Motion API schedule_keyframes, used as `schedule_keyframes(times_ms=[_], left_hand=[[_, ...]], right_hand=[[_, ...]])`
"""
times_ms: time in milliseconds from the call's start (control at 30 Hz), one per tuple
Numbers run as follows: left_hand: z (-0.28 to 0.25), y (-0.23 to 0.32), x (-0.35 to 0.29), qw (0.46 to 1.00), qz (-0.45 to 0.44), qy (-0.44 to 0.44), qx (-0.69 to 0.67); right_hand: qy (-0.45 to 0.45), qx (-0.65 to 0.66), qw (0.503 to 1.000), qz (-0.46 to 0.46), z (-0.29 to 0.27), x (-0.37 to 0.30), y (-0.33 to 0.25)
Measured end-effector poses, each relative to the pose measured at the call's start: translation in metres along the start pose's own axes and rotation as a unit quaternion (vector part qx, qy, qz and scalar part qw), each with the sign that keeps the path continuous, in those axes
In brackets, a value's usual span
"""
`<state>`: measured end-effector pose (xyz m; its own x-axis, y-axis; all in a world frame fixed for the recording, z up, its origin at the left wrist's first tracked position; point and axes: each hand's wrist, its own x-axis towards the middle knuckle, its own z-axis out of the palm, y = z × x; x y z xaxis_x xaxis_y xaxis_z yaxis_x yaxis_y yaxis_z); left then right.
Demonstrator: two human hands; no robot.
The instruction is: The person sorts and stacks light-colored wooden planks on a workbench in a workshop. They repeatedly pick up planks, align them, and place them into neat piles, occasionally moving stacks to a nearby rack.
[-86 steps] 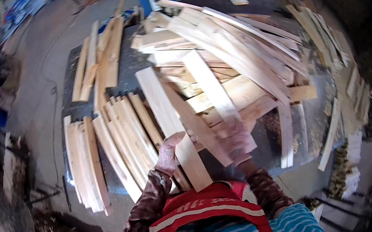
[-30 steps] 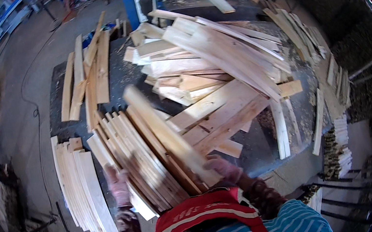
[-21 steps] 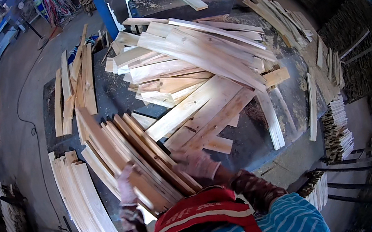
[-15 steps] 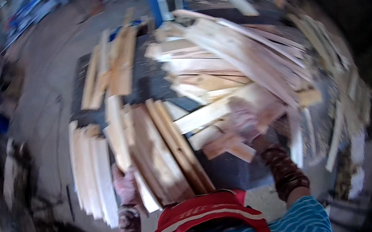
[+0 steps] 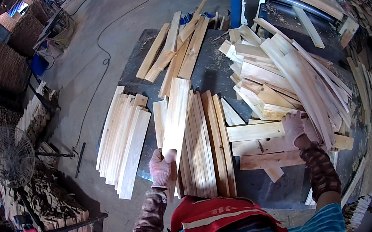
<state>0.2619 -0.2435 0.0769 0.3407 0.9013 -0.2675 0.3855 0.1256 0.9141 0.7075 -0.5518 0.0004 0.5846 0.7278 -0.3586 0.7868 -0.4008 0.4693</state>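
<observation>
My left hand (image 5: 160, 170), in a pale knitted glove, grips the near end of a light wooden board (image 5: 177, 112). Its thumb lies across the top face, and the board slants away to the right over a row of upright-edged boards (image 5: 200, 143). At the right, my gloved right hand (image 5: 295, 128) has its fingers curled at the end of a short wooden board (image 5: 256, 130). More short boards (image 5: 272, 160) lie just below that hand. Its fingertips are partly hard to make out against the wood.
Boards lie fanned in a stack (image 5: 124, 141) at the left of the dark table (image 5: 136, 55). A loose heap (image 5: 256, 67) covers its right side, and several boards (image 5: 176, 44) lie at the far end. A machine (image 5: 305, 2) stands far right; a fan (image 5: 10, 156) stands left.
The view has swung left, shifting the table rightward in the picture, and is sharper now. The left hand's board now slants to the right. My right hand remains among the short boards.
</observation>
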Motion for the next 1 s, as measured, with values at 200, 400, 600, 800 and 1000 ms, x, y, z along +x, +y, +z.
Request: schedule_keyframes(times_ms=[200, 400, 600, 800, 1000], left_hand=[[-0.042, -0.068, 0.039, 0.997, -0.007, 0.066, 0.039], [-0.148, -0.138, 0.089, 0.911, 0.038, 0.126, 0.391], [-0.169, -0.142, 0.115, 0.837, -0.137, 0.122, 0.516], [-0.110, -0.113, 0.108, 0.833, 0.121, 0.237, 0.485], [0.014, -0.042, 0.077, 0.976, 0.098, -0.197, 0.009]], right_hand=[[-0.010, 0.055, 0.998, -0.042, -0.035, -0.020, 0.002], [0.079, 0.149, 0.984, 0.060, -0.041, -0.047, 0.021], [0.169, 0.585, 0.788, 0.089, -0.120, -0.043, -0.017], [0.160, 0.840, 0.491, 0.165, -0.146, -0.005, -0.069], [0.215, 0.830, 0.495, 0.142, -0.131, 0.007, -0.097]])
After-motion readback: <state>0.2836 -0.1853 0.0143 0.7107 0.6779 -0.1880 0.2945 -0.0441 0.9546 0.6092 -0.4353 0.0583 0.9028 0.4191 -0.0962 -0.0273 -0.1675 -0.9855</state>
